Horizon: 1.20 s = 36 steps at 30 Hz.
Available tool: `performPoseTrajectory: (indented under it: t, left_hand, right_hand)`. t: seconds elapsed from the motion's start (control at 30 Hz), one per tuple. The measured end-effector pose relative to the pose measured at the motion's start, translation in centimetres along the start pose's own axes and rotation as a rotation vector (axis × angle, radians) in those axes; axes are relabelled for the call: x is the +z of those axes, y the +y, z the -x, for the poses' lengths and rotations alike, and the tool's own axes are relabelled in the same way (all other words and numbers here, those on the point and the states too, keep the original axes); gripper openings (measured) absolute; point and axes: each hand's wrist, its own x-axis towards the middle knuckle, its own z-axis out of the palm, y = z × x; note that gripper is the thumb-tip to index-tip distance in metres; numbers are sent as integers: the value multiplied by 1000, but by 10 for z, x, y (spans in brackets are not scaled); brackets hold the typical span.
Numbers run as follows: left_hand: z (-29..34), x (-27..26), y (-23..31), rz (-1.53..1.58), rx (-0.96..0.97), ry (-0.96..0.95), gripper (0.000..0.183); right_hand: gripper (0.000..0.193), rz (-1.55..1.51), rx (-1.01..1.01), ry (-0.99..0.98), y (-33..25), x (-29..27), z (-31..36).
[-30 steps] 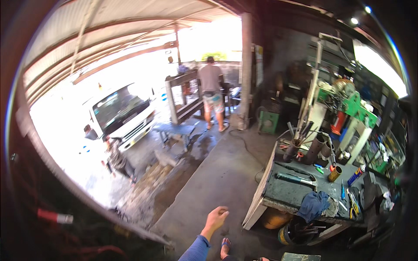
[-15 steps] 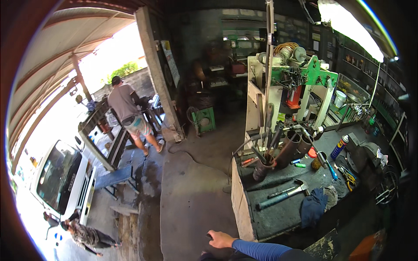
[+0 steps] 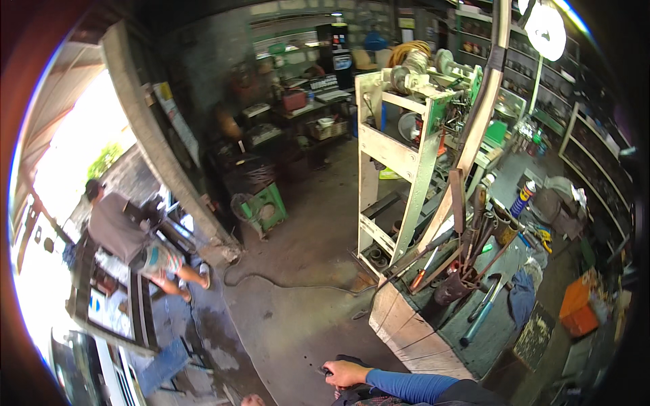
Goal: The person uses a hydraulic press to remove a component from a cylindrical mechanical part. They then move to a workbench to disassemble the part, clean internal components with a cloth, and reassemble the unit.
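The right hand [image 3: 347,373], in a blue sleeve [image 3: 414,384], is low over the floor [image 3: 291,318], its fingers curled; whether they grip anything cannot be told. What looks like the left hand [image 3: 254,401] barely shows at the lower edge, its fingers unreadable. The nearby worktop [image 3: 474,360], to the right, carries a blue-handled hammer [image 3: 479,321], a blue cloth [image 3: 522,298] and a dark cylinder [image 3: 452,289] holding tools [image 3: 458,203].

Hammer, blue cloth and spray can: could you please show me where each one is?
Hammer [image 3: 479,321], head view: on the handle.
Blue cloth [image 3: 521,298], head view: on its middle.
Spray can [image 3: 521,201], head view: on its body.
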Motion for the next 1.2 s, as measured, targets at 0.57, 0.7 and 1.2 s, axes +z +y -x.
performPoseTrajectory:
  t: [0.57, 0.7, 1.2]
  left_hand:
    - [-461, 339, 189, -823, -340, -253, 34]
    - [-586, 357, 190, -857, -366, -528, 39]
    - [-966, 713, 152, -494, -963, -974, 42]
  right_hand:
    - [50, 222, -88, 411, -152, -258, -364]
    - [56, 233, -143, 373, -149, -324, -460]
    - [46, -1243, -298, 1312, -199, -661, -484]
